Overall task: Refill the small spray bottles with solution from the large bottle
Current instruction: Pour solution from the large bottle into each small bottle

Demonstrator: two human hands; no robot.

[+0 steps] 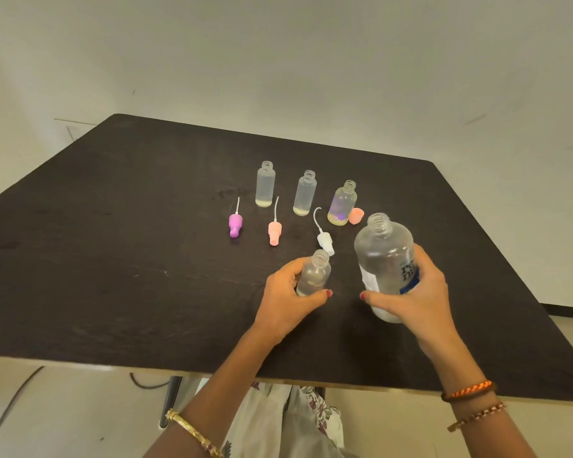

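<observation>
Large bottle (pixel 385 259) uncapped, gripped by right hand (pixel 417 292); left hand (pixel 286 297) curled round small bottle (pixel 313 272)

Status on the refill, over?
Left hand grips small bottle. Right hand holds large bottle, uncapped, not pouring. White sprayer close behind small bottle.

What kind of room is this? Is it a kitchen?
Probably not a kitchen. It looks like a plain indoor work spot: a dark table against a bare pale wall, with small open bottles and loose spray tops.
</observation>
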